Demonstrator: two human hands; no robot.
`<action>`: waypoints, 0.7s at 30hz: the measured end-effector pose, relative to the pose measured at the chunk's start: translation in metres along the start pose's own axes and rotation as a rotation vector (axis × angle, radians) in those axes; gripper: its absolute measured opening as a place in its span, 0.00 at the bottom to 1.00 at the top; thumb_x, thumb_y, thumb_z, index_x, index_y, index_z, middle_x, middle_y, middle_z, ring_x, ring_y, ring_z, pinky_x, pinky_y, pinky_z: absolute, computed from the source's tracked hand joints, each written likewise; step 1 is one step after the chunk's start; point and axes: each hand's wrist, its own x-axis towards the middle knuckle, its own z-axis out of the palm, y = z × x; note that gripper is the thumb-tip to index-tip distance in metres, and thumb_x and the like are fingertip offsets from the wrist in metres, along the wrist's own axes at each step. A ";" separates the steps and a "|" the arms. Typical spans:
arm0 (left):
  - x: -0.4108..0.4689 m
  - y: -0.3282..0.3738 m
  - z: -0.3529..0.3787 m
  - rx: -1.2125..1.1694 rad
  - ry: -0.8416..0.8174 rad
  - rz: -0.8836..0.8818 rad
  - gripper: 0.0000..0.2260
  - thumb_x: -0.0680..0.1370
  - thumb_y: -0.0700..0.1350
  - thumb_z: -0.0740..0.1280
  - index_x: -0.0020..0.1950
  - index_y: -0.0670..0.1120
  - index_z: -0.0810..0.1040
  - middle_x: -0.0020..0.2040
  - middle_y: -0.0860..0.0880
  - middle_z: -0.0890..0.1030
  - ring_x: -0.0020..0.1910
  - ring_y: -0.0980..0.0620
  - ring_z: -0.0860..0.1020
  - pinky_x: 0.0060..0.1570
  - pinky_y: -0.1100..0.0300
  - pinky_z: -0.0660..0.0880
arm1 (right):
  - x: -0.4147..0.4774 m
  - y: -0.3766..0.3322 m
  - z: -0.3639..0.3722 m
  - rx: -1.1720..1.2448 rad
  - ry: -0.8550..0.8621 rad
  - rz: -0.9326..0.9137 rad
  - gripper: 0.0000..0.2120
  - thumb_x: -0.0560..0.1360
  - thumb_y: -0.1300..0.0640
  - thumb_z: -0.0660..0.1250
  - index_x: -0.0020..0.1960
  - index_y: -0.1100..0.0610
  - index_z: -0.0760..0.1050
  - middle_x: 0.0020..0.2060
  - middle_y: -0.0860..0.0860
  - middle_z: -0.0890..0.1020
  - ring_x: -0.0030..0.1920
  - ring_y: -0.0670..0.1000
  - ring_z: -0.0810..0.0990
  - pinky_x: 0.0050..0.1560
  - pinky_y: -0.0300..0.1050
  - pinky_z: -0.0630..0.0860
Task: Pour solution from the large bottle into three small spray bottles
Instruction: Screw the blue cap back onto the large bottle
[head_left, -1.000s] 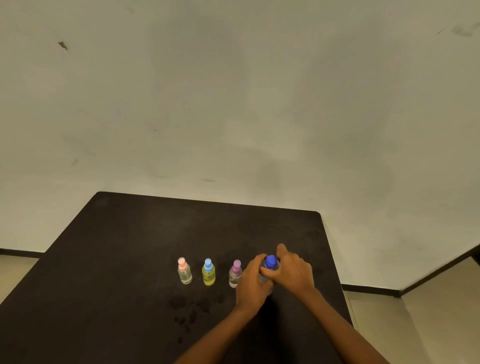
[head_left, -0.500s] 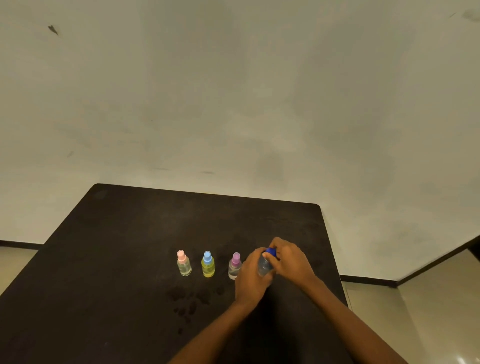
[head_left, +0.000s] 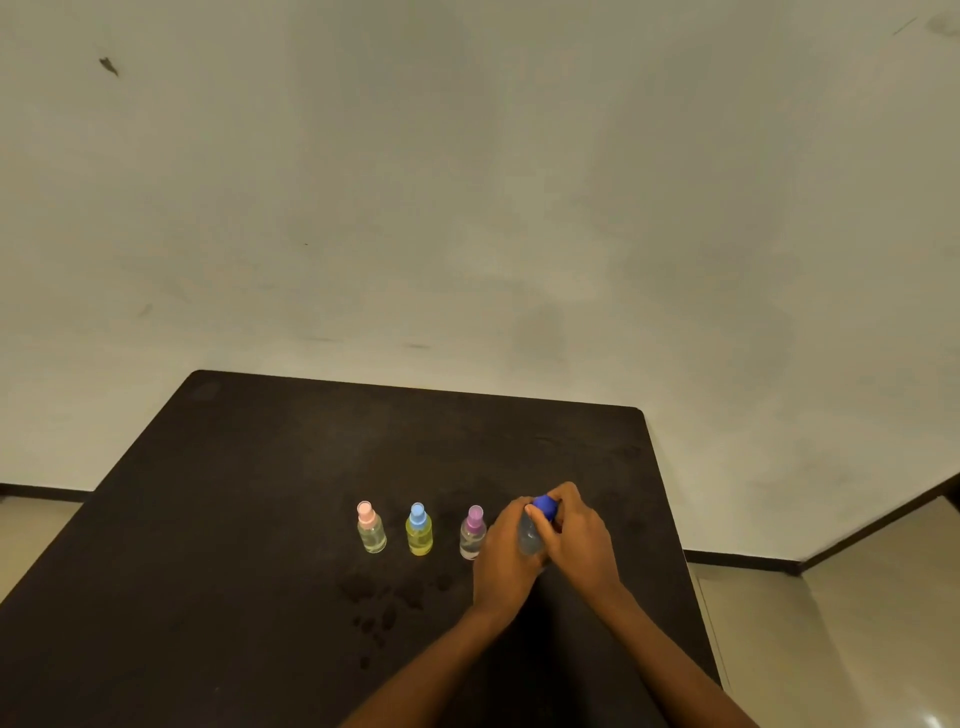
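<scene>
Dark table (head_left: 249, 519), scuffed pale wall (head_left: 467, 182), black skirting (head_left: 737, 562), beige, perhaps tiled, floor (head_left: 857, 639)

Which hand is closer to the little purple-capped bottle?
Left. The left hand, gripping the large bottle, is right beside the purple-capped bottle; the right hand grips the blue cap, farther off.

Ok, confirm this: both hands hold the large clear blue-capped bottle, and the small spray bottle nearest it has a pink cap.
Not pink: the head view shows the nearest small clear spray bottle has a purple cap. The rest stands.
</scene>
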 end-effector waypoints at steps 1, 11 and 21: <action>-0.001 -0.001 0.000 0.001 -0.007 -0.013 0.23 0.74 0.44 0.68 0.68 0.52 0.66 0.63 0.52 0.75 0.62 0.53 0.74 0.60 0.61 0.71 | -0.001 0.000 0.002 0.016 0.009 0.003 0.19 0.69 0.53 0.73 0.50 0.52 0.64 0.46 0.51 0.78 0.46 0.49 0.79 0.54 0.47 0.76; -0.001 -0.003 -0.003 -0.071 -0.078 -0.082 0.28 0.73 0.42 0.69 0.71 0.50 0.62 0.68 0.49 0.71 0.66 0.51 0.71 0.64 0.57 0.70 | 0.000 0.000 0.006 0.103 0.028 0.061 0.18 0.68 0.53 0.74 0.48 0.53 0.66 0.46 0.52 0.79 0.46 0.49 0.80 0.54 0.48 0.77; 0.002 0.008 -0.027 -0.120 -0.169 -0.108 0.36 0.71 0.41 0.72 0.73 0.52 0.57 0.64 0.57 0.64 0.66 0.55 0.66 0.64 0.62 0.65 | 0.003 0.000 0.001 0.135 0.029 0.026 0.21 0.67 0.49 0.74 0.54 0.52 0.69 0.45 0.47 0.77 0.45 0.45 0.78 0.52 0.44 0.78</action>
